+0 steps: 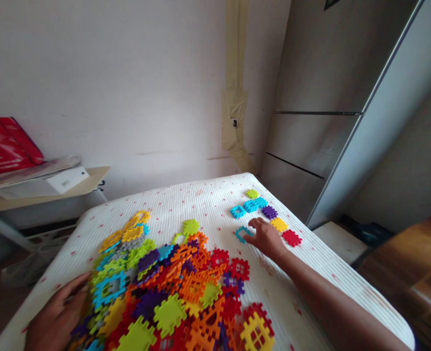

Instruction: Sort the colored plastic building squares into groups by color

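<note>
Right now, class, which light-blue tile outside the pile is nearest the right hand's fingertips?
The light-blue frame tile, lying by itself at the right hand's fingertips; the other loose light-blue tiles lie farther off.

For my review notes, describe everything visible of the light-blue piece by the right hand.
The light-blue piece is a squarish open frame with toothed edges, plastic by its look. It lies apparently flat on the white cover. The right hand is at its right side, hiding part; whether it grips can't be told.
</note>
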